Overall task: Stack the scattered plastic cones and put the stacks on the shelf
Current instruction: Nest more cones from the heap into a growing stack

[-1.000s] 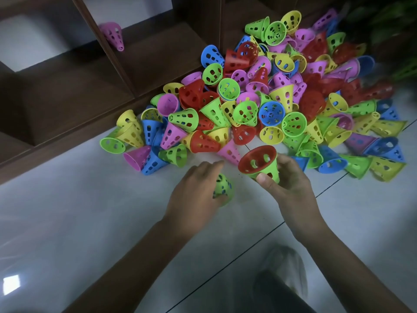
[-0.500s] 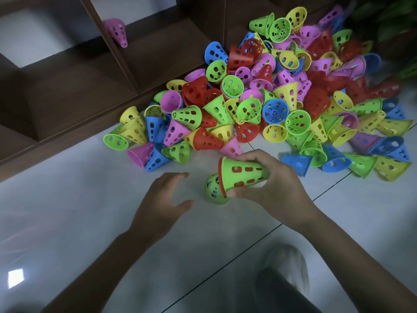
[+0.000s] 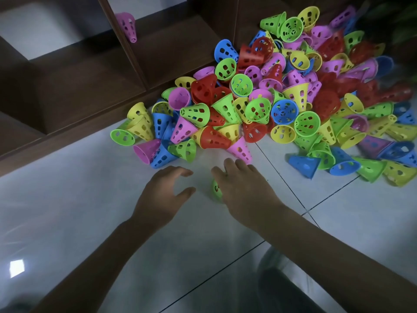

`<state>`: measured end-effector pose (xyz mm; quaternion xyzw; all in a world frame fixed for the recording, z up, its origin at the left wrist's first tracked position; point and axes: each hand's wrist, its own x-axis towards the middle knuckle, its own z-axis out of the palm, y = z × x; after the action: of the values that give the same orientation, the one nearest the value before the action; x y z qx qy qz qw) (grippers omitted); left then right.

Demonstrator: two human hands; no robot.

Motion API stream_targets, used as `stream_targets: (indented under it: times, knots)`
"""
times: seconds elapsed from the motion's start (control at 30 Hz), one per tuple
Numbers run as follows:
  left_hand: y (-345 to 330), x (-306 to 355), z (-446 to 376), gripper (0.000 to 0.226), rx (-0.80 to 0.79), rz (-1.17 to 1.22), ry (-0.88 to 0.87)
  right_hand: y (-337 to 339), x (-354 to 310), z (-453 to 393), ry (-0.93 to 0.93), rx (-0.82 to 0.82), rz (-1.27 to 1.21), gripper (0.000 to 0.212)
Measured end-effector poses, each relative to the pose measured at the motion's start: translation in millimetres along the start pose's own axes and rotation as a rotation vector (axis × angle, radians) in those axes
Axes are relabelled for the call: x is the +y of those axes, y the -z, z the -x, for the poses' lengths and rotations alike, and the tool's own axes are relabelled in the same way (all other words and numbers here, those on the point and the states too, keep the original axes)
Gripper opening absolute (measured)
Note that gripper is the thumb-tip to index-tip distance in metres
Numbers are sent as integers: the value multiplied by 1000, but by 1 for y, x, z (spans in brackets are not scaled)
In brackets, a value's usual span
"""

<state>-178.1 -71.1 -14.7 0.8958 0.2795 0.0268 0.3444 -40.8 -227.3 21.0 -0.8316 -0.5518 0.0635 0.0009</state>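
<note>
A big pile of perforated plastic cones (image 3: 282, 105) in red, green, yellow, blue and pink lies on the white tile floor against the dark wooden shelf (image 3: 74, 86). One pink cone (image 3: 127, 26) sits in a shelf compartment. My right hand (image 3: 243, 190) lies palm down over a green cone (image 3: 216, 189) on the floor just in front of the pile, with its fingers stretched out; only the cone's left edge shows. My left hand (image 3: 163, 193) hovers beside it, spread and holding nothing.
My knee (image 3: 284, 281) is at the bottom of the view. A shelf divider (image 3: 121, 41) splits the compartments. Loose blue and green cones (image 3: 316, 161) lie scattered to the right. Dark plant leaves (image 3: 397, 16) show at the top right.
My right hand turned the red-and-green nested cones over onto the green cone on the floor and now covers them from above. My left hand let go of the green cone and drew back left.
</note>
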Motion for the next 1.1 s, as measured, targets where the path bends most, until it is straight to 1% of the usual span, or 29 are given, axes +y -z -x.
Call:
stream_targets:
  times: [0.17, 0.23, 0.3, 0.37, 0.47, 0.53, 0.57, 0.63, 0.77, 0.83, 0.9, 1.0, 1.1]
  knots:
    - [1, -3, -5, 35, 0, -12, -24, -10, 15, 6, -14, -61, -140, 88]
    - [1, -4, -11, 35, -3, -14, -32, -4, 19, 9, -8, -84, -137, 93]
    - [1, -6, -19, 35, -6, -21, -53, 4, 22, 13, -16, -45, -181, 89]
    - [1, -7, -31, 34, 6, -26, -70, 7, 32, 16, -36, 50, -299, 82]
    - [-2, -7, -51, 32, 30, -33, -94, -1, 55, 4, -170, 95, -500, 62]
    - [-9, -8, -65, 33, 44, -76, -119, -22, 74, -8, -271, 99, -553, 48]
    - [-14, -9, -73, 34, 46, -115, -133, -33, 82, -14, -309, 79, -546, 48]
    - [-24, -10, -89, 38, 42, -209, -164, -53, 95, -23, -369, 14, -557, 58]
    - [-43, -4, -121, 47, 26, -429, -278, -80, 105, -41, -454, -104, -672, 80]
    - [-51, 2, -135, 51, 27, -526, -329, -93, 107, -50, -494, -135, -726, 84]
    - [-59, 4, -144, 56, 26, -602, -346, -105, 109, -59, -529, -119, -717, 81]
    - [-71, 5, -150, 62, 33, -677, -305, -116, 109, -71, -564, -99, -665, 74]
    - [-78, 6, -153, 64, 73, -658, -254, -123, 110, -80, -608, -77, -694, 58]
